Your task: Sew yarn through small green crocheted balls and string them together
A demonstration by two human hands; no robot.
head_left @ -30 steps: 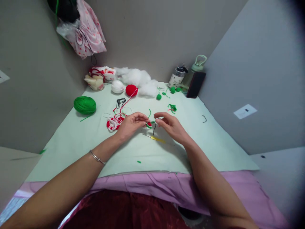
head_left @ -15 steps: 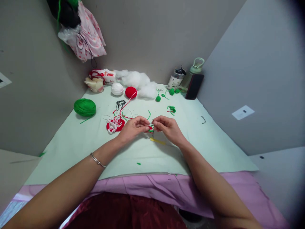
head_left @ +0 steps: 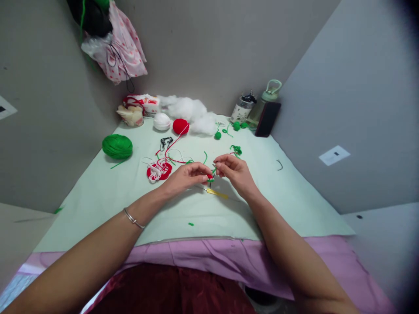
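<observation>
My left hand pinches a small red and green crochet piece over the pale green mat. My right hand is closed just to the right of it, fingertips pinched on a green strand coming off the piece. A yellow-handled crochet hook lies on the mat right under my hands. A red crochet disc with tangled white and red yarn lies to the left of my left hand.
At the back stand a green yarn ball, a white ball, a red ball, white stuffing, a jar, a bottle and a dark phone. Green scraps lie nearby. A pink bag hangs on the wall.
My hands closed together half a second ago, then my right hand rose slightly, drawing the green strand up. The crochet piece shifted a little to the right.
</observation>
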